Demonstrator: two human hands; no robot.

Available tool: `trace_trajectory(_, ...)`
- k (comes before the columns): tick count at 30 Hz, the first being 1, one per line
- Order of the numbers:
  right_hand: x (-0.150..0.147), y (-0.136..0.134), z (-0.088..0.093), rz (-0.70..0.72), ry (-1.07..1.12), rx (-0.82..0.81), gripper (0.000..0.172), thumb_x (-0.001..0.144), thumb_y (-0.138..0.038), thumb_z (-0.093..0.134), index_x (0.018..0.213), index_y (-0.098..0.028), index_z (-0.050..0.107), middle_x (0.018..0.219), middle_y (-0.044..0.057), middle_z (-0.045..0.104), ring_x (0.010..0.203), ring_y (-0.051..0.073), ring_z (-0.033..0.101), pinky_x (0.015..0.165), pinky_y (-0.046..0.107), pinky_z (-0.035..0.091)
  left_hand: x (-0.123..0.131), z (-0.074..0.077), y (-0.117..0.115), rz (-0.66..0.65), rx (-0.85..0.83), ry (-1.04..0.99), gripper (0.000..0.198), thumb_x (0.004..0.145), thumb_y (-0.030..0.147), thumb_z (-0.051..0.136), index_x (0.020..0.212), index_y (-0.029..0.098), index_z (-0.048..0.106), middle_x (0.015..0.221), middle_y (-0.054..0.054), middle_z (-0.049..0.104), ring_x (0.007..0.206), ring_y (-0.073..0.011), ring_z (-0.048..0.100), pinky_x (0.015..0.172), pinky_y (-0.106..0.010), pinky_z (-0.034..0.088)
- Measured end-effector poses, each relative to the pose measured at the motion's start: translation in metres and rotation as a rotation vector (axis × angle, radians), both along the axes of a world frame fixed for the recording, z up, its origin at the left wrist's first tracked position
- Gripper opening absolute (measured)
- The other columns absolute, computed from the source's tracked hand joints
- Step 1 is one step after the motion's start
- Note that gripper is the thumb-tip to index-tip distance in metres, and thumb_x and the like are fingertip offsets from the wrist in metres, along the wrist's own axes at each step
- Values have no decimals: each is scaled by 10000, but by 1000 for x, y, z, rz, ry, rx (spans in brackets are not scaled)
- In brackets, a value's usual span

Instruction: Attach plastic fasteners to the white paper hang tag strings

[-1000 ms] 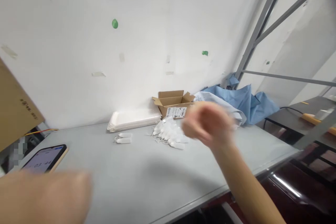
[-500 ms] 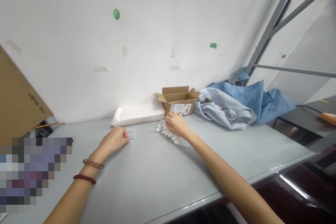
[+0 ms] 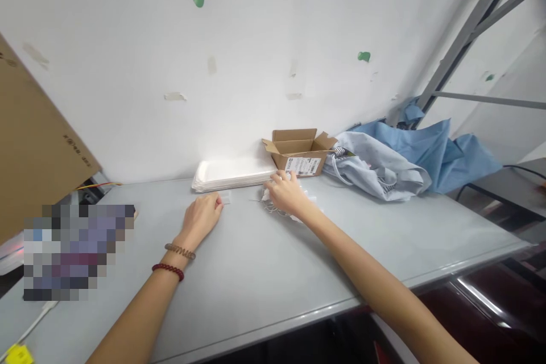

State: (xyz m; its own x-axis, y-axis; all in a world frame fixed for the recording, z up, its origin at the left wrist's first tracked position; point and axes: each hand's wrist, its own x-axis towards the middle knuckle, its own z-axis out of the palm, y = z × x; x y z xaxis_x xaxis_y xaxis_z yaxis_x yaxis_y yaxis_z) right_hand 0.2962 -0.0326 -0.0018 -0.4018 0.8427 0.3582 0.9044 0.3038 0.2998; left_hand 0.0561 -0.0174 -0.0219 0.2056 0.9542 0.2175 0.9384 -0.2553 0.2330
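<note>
My left hand (image 3: 202,217) rests on the grey table with thumb and fingers pinched together. A small clear plastic piece (image 3: 226,198) sticks out from the fingertips. My right hand (image 3: 286,192) lies curled over a bundle of small white pieces with thin cords (image 3: 273,206), its fingers closed about the top. Clear ends of the bundle show past the hand on the right; most of it is hidden under the palm. Just behind both hands lies a stack of flat white sleeves or trays (image 3: 234,175).
An opened small cardboard box (image 3: 302,164) stands against the wall, beside a pale blue cloth bag (image 3: 379,168) and darker blue fabric (image 3: 460,153). At left are a blurred-out flat item (image 3: 81,256), a large cardboard sheet (image 3: 38,148) and a white cable (image 3: 36,321). The table's front edge (image 3: 307,315) runs below my right arm.
The view has tilted down and swung left. My right hand covers more of the corded bundle, which has shifted under it. My left hand keeps its pinch on the clear piece.
</note>
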Motion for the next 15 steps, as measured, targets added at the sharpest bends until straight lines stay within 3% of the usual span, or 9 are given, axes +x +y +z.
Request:
trace_trajectory(6, -7, -5, 0, 48, -28, -1, 240, 853, -164, 468, 960, -122, 678, 1194, 208, 524, 1150, 329, 381, 910, 486, 284, 3, -1, -2, -32, 34, 60, 253, 882, 239, 392, 885, 195, 641, 946, -86, 691, 846, -233, 632, 634, -278, 405)
trace_trajectory(15, -10, -7, -7, 25, -68, 37, 225, 796, -137, 497, 921, -121, 683, 1144, 197, 546, 1145, 352, 379, 911, 511, 287, 5, 1, -5, 6, 20, 66, 264, 854, 209, 390, 844, 188, 653, 885, -95, 700, 803, -237, 639, 610, -273, 407)
